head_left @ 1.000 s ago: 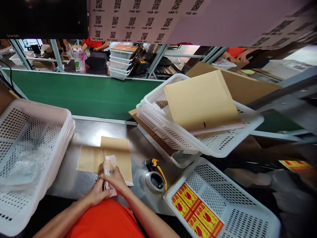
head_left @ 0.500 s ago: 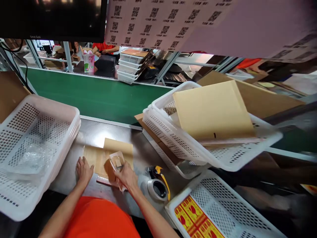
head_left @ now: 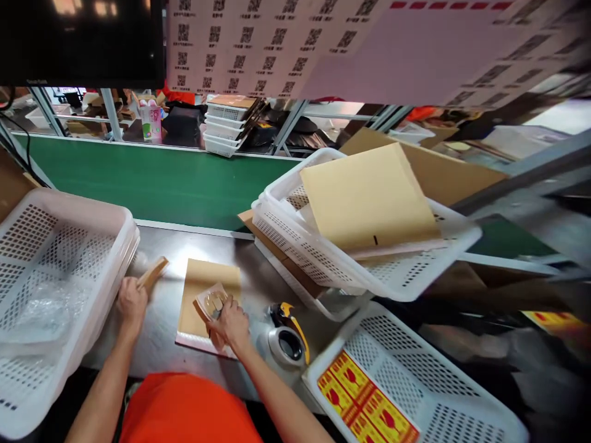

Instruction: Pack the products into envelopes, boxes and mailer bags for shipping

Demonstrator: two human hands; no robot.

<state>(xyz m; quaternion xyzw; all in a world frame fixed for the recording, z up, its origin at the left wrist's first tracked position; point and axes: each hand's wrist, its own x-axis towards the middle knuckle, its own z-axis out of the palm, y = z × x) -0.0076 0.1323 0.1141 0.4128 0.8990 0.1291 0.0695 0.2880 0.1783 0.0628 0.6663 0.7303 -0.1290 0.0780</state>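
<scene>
My left hand (head_left: 132, 299) is closed on a flat tan piece (head_left: 153, 274), perhaps cardboard, beside the left basket. A yellow-brown padded envelope (head_left: 213, 271) lies on the metal table. Above its lower part, my right hand (head_left: 232, 324) grips a small clear plastic packet (head_left: 213, 300) with something tan inside; what lies under the palm is hidden. Just right of that hand, a tape dispenser (head_left: 289, 344) with a yellow and black handle sits on the table.
White baskets (head_left: 120, 227) stand at the left, one holding clear plastic wrap (head_left: 50, 314). Stacked baskets (head_left: 295, 231) at the right carry a large envelope (head_left: 364, 197). A basket (head_left: 410, 375) with red-yellow labels (head_left: 364, 400) is at lower right. Beyond runs a green belt (head_left: 161, 184).
My left hand has closed on the tan piece and moved left with it, off the envelope. The packet in my right hand has turned. The whole view has shifted.
</scene>
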